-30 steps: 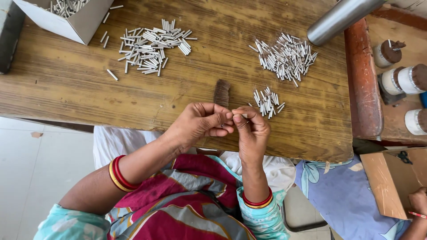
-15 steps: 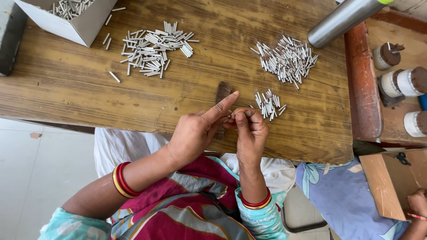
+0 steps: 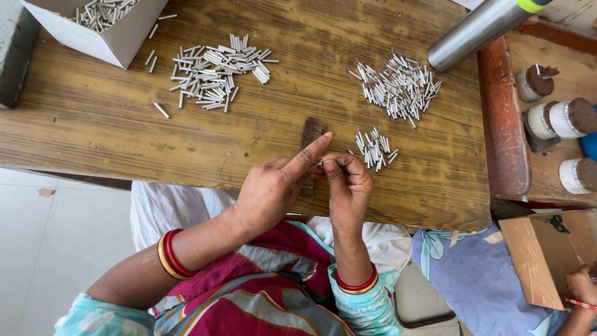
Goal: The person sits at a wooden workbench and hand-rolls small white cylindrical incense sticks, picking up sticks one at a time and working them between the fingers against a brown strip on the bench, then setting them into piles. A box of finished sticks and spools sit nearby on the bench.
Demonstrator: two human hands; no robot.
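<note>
Left hand [image 3: 273, 190] over the near edge of the worktop [image 3: 93, 130], forefinger now stretched straight out toward the far right, thumb and remaining fingers curled around something too small to make out; a second ago all fingers bunched together against the other hand, half a second ago already opening to this pointing pose. Right hand [image 3: 348, 186] just beside it, fingertips touching, pinching one thin grey stick [image 3: 328, 162] between thumb and forefinger, wrist bent, knuckles up. Judged from that change: stick freshly passed or turned between the fingers, handling of this single piece mid-way rather than finished. Both forearms rising from the lap, red and gold bangles [image 3: 171, 261] on the left wrist, a similar band on the right.

Directly beyond the fingertips, a small dark brush-like piece [image 3: 311, 132] lying on the wood, partly hidden by the left forefinger. Just right of the hands, a small heap of short grey sticks [image 3: 373, 148]. Farther off, a larger heap [image 3: 398, 87] on the far right and another spread heap [image 3: 217, 71] on the far left. At the far left corner, an open white box [image 3: 118, 40] holding more sticks. At the far right, a metal cylinder [image 3: 479, 31] slanting across the edge. Right of that, small capped jars [image 3: 559, 118] on a reddish side shelf. In the near right corner, another person's hand [image 3: 581, 286] by a cardboard box [image 3: 541, 255].
</note>
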